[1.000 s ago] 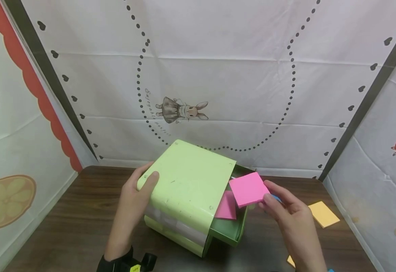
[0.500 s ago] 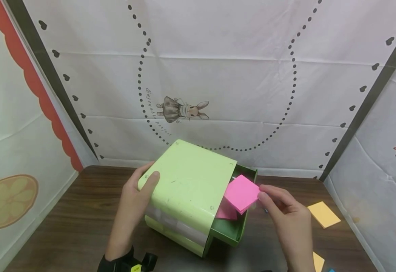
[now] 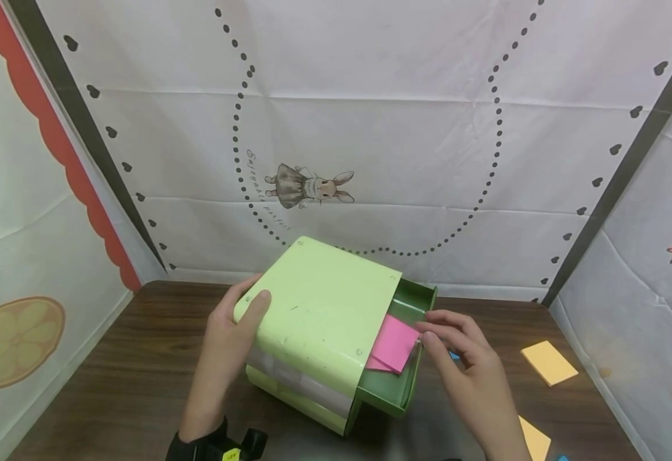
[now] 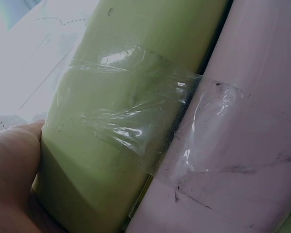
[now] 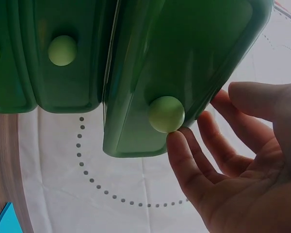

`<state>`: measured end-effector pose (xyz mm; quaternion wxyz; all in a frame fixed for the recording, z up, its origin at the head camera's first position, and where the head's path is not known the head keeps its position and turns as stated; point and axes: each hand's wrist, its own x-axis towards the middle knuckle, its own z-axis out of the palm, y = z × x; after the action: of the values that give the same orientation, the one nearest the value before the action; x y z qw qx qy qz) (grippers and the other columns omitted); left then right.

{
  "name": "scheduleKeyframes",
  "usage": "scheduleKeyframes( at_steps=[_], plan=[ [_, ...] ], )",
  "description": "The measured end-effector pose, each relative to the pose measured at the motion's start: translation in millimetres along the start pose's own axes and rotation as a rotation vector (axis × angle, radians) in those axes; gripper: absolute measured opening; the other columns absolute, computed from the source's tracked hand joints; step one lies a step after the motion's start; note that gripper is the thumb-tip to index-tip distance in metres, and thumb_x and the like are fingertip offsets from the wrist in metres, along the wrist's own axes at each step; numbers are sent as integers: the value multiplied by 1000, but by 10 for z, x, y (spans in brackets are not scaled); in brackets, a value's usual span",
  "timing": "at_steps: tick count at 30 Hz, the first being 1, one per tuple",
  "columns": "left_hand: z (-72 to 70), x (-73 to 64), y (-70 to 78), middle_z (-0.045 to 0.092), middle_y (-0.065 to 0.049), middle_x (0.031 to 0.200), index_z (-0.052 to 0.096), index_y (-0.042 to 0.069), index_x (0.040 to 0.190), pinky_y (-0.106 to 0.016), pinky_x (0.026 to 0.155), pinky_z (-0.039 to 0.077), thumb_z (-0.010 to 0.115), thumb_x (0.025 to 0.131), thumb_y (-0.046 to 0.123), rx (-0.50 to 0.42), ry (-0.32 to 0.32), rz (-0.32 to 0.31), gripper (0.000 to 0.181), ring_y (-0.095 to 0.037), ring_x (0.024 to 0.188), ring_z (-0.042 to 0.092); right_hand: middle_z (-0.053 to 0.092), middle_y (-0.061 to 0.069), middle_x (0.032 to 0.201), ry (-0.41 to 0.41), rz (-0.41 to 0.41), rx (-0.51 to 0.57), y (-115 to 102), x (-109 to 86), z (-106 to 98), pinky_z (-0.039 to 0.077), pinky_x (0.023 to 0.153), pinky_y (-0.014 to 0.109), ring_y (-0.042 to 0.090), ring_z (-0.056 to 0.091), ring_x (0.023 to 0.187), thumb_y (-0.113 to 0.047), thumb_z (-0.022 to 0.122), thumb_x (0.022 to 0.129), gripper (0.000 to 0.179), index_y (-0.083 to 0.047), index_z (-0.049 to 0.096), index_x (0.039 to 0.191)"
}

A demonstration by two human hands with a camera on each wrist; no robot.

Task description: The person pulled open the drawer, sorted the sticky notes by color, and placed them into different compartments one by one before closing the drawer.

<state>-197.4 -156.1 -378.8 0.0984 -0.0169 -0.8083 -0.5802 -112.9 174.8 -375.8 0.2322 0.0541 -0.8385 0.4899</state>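
A light green desktop drawer box (image 3: 318, 301) stands angled on the table, its top green drawer (image 3: 383, 389) pulled out to the right. My left hand (image 3: 220, 352) grips the box's left end, thumb on top; the left wrist view shows clear tape across its green and pale pink sides. In the drawer lies a bright pink sticky note pad (image 3: 396, 344), partly over another pink pad (image 3: 377, 365). My right hand (image 3: 471, 374) is at the drawer's front edge, by the pad's corner. In the right wrist view its fingers touch the drawer front beside a round knob (image 5: 166, 114).
A yellow-orange sticky note pad (image 3: 549, 363) lies on the table at right, with another yellow-orange pad (image 3: 534, 438) nearer, partly behind my right forearm. A small blue piece (image 3: 454, 356) shows behind my right hand. Lower drawers with knobs (image 5: 62, 50) are closed. Printed cloth (image 3: 370, 147) walls surround the table.
My right hand has moved left and lowered the bright pink pad into the drawer, onto the other pink pad, and its fingers have come off it. My left hand stays on the box.
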Motion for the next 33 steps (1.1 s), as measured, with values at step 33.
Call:
scheduleKeyframes(
  at_steps=[33],
  plan=[
    [1, 8, 12, 57, -3, 147, 57, 29, 154, -34, 89, 52, 60, 106, 54, -9, -2, -20, 54, -22, 110, 59, 61, -11, 131, -17, -3, 27, 68, 25, -11, 51, 93, 20, 12, 60, 121, -19, 69, 107, 18, -11, 79, 119]
  ],
)
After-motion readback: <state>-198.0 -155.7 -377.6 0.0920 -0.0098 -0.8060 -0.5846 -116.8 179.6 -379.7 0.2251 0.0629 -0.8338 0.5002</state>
